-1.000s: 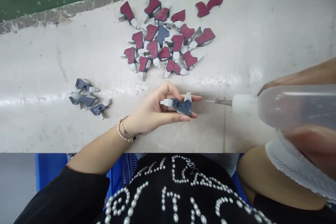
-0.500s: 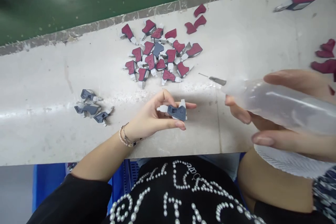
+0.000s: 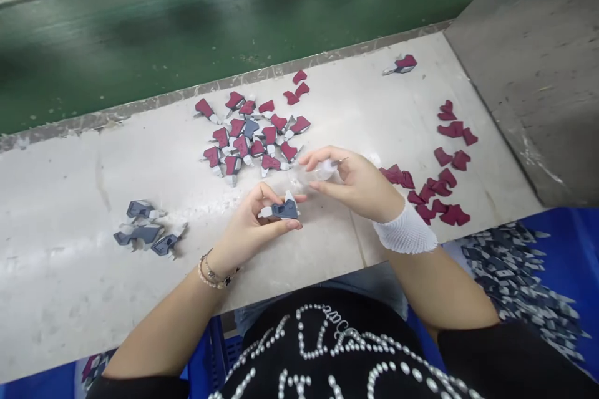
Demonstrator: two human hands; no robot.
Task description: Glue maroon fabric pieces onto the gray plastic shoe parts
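My left hand (image 3: 259, 218) pinches a dark grey and white plastic part (image 3: 284, 209) between thumb and fingers, its recessed grey face turned up. Just right of it, my right hand (image 3: 355, 181) has its fingers around a translucent squeeze bottle (image 3: 306, 178), low over the table. The bottle's outline is faint, and its needle tip is hard to make out. Behind both hands lies a cluster of similar parts topped with maroon pieces (image 3: 241, 146); one grey part (image 3: 251, 128) among them shows no maroon. Several bare grey parts (image 3: 145, 234) lie to the left.
Loose maroon pieces (image 3: 461, 160) are scattered at the right, with three more (image 3: 291, 98) behind the cluster. A single maroon-topped part (image 3: 405, 63) lies at the back. A green strip (image 3: 187, 31) borders the table (image 3: 70, 199); a metal panel (image 3: 528, 75) stands right. Below is a blue bin of grey parts (image 3: 524, 287).
My right hand has swung left and away from the camera with the bottle, close to my left hand. The view has shifted, showing more of the right side. My left hand still holds the grey part.
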